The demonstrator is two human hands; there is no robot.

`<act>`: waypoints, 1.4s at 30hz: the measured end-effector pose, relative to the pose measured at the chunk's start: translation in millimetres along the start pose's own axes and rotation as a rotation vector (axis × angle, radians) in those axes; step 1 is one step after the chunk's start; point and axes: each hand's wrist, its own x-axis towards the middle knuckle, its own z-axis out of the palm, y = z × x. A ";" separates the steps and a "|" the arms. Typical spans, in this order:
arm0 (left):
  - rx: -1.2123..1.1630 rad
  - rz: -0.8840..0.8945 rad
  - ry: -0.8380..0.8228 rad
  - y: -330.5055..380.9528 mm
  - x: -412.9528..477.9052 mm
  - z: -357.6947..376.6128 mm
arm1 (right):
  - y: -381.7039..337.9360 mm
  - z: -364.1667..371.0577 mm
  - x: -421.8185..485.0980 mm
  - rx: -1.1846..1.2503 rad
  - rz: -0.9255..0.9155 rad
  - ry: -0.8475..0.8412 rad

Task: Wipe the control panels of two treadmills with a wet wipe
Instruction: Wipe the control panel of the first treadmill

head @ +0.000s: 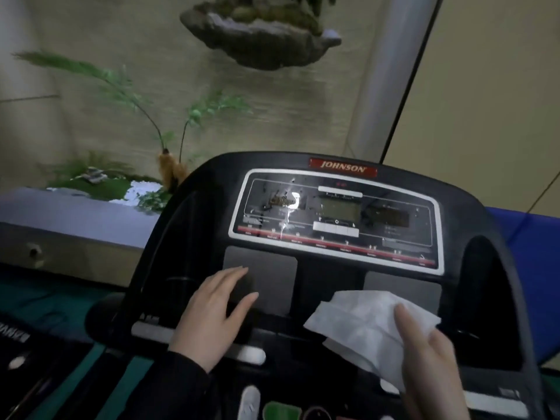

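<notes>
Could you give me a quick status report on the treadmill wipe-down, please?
Left hand open, flat on the console's left pad. Right hand holds the wet wipe over the right pad. Nothing blocking the display panel.

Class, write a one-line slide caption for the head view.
Right hand holds a wet wipe against the treadmill console while the left hand rests flat on it.

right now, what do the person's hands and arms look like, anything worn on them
Both hands are bare: no gloves, rings or watch show. The left hand comes out of a black long sleeve that ends at the wrist. The right hand shows no sleeve before its wrist leaves the bottom edge of the picture.
</notes>
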 end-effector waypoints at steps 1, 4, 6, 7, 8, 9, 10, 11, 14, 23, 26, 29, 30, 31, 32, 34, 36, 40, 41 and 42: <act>-0.001 0.022 -0.008 -4.8 10.6 -1.7 | -4.1 7.5 5.1 0.010 -0.029 0.062; 0.001 0.069 0.007 -17.3 40.2 -2.8 | -19.6 24.1 21.1 0.007 -0.125 0.281; 0.018 0.114 0.039 -23.5 57.2 -1.7 | -26.4 26.9 33.2 -0.046 -0.252 0.407; 0.028 0.130 0.051 -25.1 64.4 -0.7 | -28.6 26.7 38.4 -0.097 -0.337 0.462; 0.034 0.137 0.060 -26.2 70.9 1.2 | -31.5 26.9 42.8 -0.154 -0.429 0.508; 0.040 0.141 0.063 -26.4 76.1 3.2 | -32.5 28.8 48.6 -0.201 -0.515 0.530; 0.045 0.139 0.062 -26.2 80.2 5.5 | -31.9 31.7 55.1 -0.243 -0.588 0.511; 0.055 0.134 0.061 -25.7 83.2 8.1 | -29.4 36.6 62.7 -0.298 -0.651 0.471; 0.116 0.124 0.074 -25.7 89.5 14.9 | -10.0 56.6 91.9 -0.470 -0.682 0.309; 0.193 0.076 0.084 -28.4 93.6 22.1 | 38.6 86.7 116.8 -1.075 -0.810 0.093; 0.207 0.059 0.078 -25.1 92.3 24.5 | 37.4 88.3 115.9 -1.202 -0.929 -0.050; 0.215 0.046 0.066 -22.4 91.0 25.8 | 31.4 69.1 124.0 -1.211 -0.925 -0.059; 0.212 0.040 0.063 -21.1 91.2 25.9 | 28.7 60.3 128.1 -1.209 -0.888 -0.028; 0.209 0.034 0.063 -20.6 91.2 26.1 | 25.4 51.3 132.4 -1.201 -0.847 0.004; 0.208 0.031 0.067 -20.1 91.0 26.3 | 20.9 43.1 136.6 -1.181 -0.808 0.036; 0.213 0.033 0.076 -20.7 90.6 27.3 | 10.2 31.3 143.0 -1.139 -0.733 0.079; 0.230 0.036 0.072 -21.4 91.1 28.2 | 4.1 27.1 147.2 -1.065 -0.692 0.063; 0.244 0.031 0.071 -23.0 92.7 29.9 | 0.9 36.1 148.1 -0.917 -0.626 0.108; 0.245 0.028 0.077 -23.4 93.2 30.6 | 0.9 40.5 146.9 -0.946 -0.636 0.125; 0.245 0.021 0.079 -23.7 93.4 31.6 | 1.6 44.8 145.3 -0.990 -0.660 0.125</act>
